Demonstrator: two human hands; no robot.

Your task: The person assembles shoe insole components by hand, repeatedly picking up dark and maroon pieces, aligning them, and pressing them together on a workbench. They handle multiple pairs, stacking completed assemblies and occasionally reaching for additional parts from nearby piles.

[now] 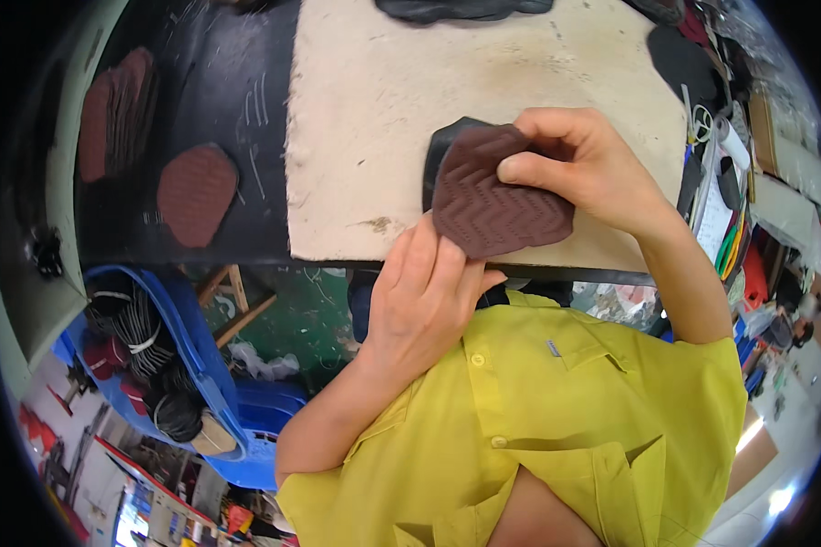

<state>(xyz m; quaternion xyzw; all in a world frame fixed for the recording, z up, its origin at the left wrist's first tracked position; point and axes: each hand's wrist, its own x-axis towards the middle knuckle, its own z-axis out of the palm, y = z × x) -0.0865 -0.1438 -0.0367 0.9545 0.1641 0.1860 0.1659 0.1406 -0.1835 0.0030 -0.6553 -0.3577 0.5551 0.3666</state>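
A dark brown fabric piece [493,205] with rounded corners and rows of zigzag stitching or perforation is lifted at a tilt over the front part of the cream pad. My right hand [593,169] pinches its upper right edge between thumb and fingers. At its lower left edge, my left hand [424,296] keeps its fingers close together against the rim; the fingertips are partly hidden. Behind the brown piece a smooth black piece [438,164] lies on the pad, mostly covered.
Left on the black table [219,100] lie a single reddish-brown piece [198,196] and a stack of similar pieces [119,114]. A blue crate [214,365] holds dark bundles below. The cream pad [365,109] has a black item [465,9] at its far edge. Scissors [701,123] lie right.
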